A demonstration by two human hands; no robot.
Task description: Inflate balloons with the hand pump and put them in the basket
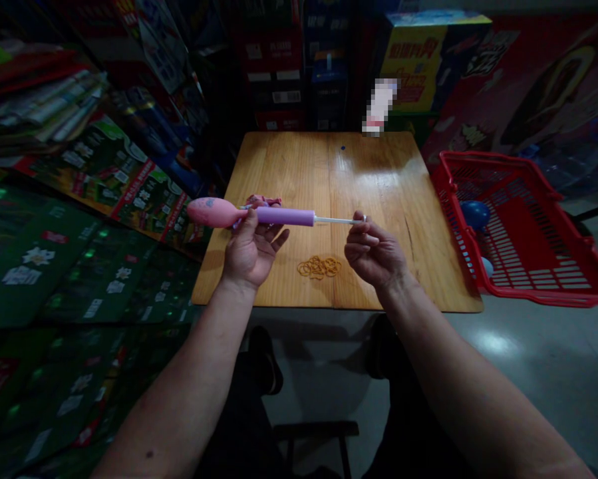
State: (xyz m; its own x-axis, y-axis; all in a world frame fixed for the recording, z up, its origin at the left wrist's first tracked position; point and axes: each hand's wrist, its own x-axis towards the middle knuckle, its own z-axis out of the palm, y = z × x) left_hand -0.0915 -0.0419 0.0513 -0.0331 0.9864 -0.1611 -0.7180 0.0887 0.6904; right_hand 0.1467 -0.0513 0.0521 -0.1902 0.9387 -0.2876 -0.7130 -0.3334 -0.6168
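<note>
Left hand (249,249) clamped on purple pump (285,216), pink balloon (209,211) on nozzle, held over wooden bench (378,179). Right hand (373,253) pinches plunger handle (359,218), rod extended. Rubber bands (319,267) below. Risk: loose grip, balloon slips off nozzle under pressure.

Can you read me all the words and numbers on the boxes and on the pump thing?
Nothing can be read for sure.
Yellow box behind the table: big red characters, too blurred to read.
Green cartons on the left: white print, too small to read.
Dark stacked boxes: white labels, too small to read.
Purple pump held by the left hand: no writing visible.
</note>
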